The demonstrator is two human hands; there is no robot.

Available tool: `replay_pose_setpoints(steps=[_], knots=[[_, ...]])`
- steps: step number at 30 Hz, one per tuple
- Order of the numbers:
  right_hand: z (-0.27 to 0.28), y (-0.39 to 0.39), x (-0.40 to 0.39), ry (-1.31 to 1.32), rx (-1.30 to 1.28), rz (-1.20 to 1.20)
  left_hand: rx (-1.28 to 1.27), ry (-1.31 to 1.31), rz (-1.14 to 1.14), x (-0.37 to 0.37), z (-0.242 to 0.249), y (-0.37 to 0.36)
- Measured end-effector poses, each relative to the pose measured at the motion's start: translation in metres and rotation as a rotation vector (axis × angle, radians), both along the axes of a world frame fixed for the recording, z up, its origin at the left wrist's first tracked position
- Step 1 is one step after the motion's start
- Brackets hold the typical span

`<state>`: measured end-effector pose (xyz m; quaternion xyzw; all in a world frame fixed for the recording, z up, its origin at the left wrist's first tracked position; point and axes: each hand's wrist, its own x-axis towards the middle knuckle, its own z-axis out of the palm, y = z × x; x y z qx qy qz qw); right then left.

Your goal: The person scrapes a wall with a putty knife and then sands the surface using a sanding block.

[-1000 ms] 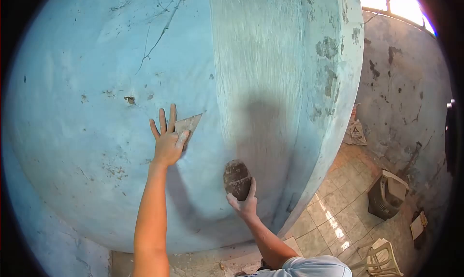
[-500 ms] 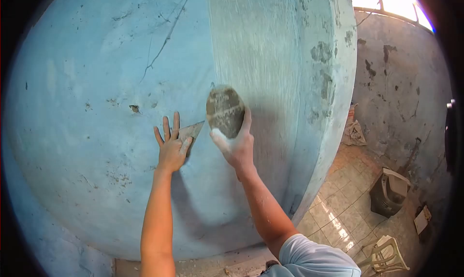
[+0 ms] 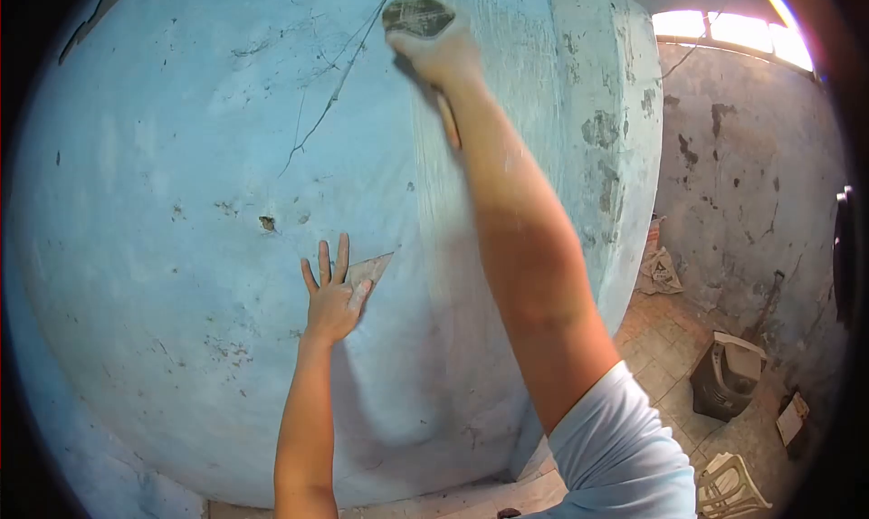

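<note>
My left hand point(image 3: 333, 306) rests against the blue wall point(image 3: 217, 284) with three fingers spread. A grey, flat triangular blade point(image 3: 372, 268) sits between its thumb and index finger, pointed corner to the right. High on the wall, my right hand point(image 3: 444, 56) grips a dark, oval-faced tool point(image 3: 417, 18) with thumb and fingers wrapped around its edge. A tan, stick-like end point(image 3: 449, 123) shows below that wrist. The tool is over the border between the smooth blue surface and a paler, streaked strip point(image 3: 507, 85).
A crack point(image 3: 342, 80) and a small hole point(image 3: 266, 222) mark the wall. Past the wall's corner, an old box-shaped TV point(image 3: 727, 376), a pale plastic chair point(image 3: 729, 487) and a sack point(image 3: 661, 271) stand on the tiled floor point(image 3: 665, 374). Windows point(image 3: 733, 32) are at upper right.
My right hand has swept the oval tool up the wall, from mid-height to near the top. My left hand stays with the blade; the view has shifted slightly.
</note>
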<state>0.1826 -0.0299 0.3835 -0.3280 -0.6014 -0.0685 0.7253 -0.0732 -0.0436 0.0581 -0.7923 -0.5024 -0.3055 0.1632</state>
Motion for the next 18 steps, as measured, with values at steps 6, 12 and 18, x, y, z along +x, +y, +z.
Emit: replay_pose_setpoints(steps=[6, 12, 18], knots=[[-0.014, -0.015, 0.005, -0.021, -0.112, -0.073, 0.060, 0.000, 0.015, -0.001, -0.005, 0.009], [-0.266, -0.020, 0.004, 0.027, -0.031, 0.211, 0.258, -0.039, -0.058, -0.003, -0.018, 0.021], [-0.475, -0.081, -0.002, 0.107, -0.427, 0.136, 0.202, -0.023, -0.032, -0.001, -0.015, 0.016]])
